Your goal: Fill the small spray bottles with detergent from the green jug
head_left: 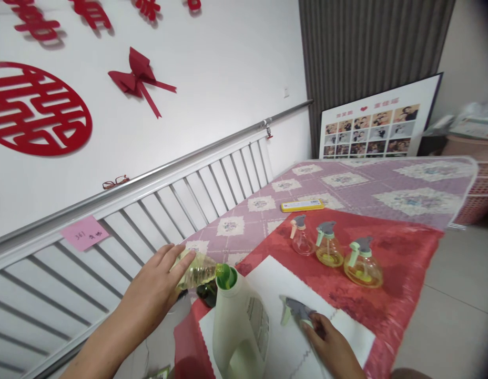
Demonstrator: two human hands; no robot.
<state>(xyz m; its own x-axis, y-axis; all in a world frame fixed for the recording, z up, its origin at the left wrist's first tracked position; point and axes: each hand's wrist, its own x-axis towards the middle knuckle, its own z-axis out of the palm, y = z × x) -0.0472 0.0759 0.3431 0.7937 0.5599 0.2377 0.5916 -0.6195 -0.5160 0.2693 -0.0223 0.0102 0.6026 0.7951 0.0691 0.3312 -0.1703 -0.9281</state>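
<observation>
My left hand (161, 273) is closed around a clear plastic bottle (199, 270) of pale yellow liquid. The bottle lies tilted, its neck at the green mouth of a large pale-green jug (238, 326) with a handle. Whether liquid is flowing, I cannot tell. In my right hand (333, 345) is a grey and green spray nozzle (298, 309), held over a white sheet (283, 284). Behind it stand three small spray bottles: one (303, 243) looks nearly without liquid, while the second (329, 253) and third (363, 271) hold some yellow liquid.
A red cloth (389, 237) lies under the white sheet, over a purple flowered tablecloth (354, 195). A yellow flat case (302, 205) rests behind the spray bottles. Something dark and round (206, 293) sits left of the jug. A white radiator (157, 216) runs along the wall.
</observation>
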